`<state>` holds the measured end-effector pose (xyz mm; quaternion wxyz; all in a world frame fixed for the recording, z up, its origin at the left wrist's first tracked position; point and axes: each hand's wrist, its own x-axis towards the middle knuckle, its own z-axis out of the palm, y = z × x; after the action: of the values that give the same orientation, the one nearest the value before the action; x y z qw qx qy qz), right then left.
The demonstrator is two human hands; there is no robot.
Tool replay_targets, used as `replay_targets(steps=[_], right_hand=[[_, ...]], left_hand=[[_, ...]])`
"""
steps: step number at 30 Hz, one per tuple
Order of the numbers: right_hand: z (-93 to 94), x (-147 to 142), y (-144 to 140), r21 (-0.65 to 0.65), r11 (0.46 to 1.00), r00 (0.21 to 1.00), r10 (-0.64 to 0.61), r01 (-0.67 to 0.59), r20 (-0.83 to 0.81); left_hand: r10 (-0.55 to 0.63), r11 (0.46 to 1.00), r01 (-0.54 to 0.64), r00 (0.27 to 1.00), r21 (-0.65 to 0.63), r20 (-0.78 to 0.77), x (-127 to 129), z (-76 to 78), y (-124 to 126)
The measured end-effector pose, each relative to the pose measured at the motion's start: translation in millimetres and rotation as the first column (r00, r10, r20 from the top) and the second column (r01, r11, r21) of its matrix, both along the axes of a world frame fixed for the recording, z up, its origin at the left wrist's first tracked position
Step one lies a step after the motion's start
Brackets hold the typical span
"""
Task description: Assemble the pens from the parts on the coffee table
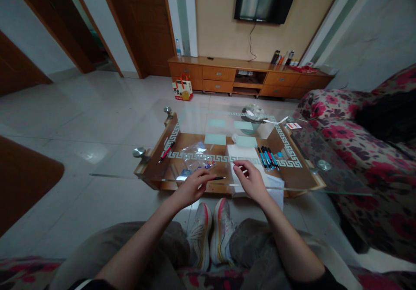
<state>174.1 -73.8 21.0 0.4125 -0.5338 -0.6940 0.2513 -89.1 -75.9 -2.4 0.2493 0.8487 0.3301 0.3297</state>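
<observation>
Over the near edge of the glass coffee table (227,113), my left hand (195,185) pinches a slim black pen (219,178), its tip pointing right. My right hand (250,178) hovers just right of that tip, fingers loosely curled with a gap between thumb and fingers; I see nothing in it. Beyond the left hand lies a clear plastic bag (196,150) with small coloured items near it. A red and black pen (166,152) rests at the table's left. Several blue, black and red pens (268,158) lie side by side beyond my right hand.
A bowl-shaped basket (250,126) with crumpled plastic stands toward the table's far right, near a red and white card (294,125). White paper (275,190) shows through the glass. A floral sofa (344,121) borders the right. A low wooden cabinet (217,73) lines the wall.
</observation>
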Motion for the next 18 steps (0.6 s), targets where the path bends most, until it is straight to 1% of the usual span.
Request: replay_targets(steps=[3,6,9,18], right_hand=[[-1.1,-13,-6,-0.125,0.979,0.987,0.156,-0.161,-0.047],[-4.0,-19,-9,-0.209,0.946,0.968,0.247,-0.25,-0.041],[-6.4,-20,-9,-0.232,0.935,0.962,0.273,-0.268,-0.01],[-7.8,-16,-10,-0.24,0.938,0.963,0.266,-0.249,0.039]], left_hand=[[-0.026,0.999,0.027,1.0,0.039,-0.007,0,-4.0,0],[-0.01,0.999,0.009,1.0,0.051,0.006,-1,-3.6,0],[0.01,0.998,-0.011,1.0,0.056,0.024,-1,-1.4,0],[0.024,0.999,-0.026,0.999,0.04,0.04,0,1.4,-1]])
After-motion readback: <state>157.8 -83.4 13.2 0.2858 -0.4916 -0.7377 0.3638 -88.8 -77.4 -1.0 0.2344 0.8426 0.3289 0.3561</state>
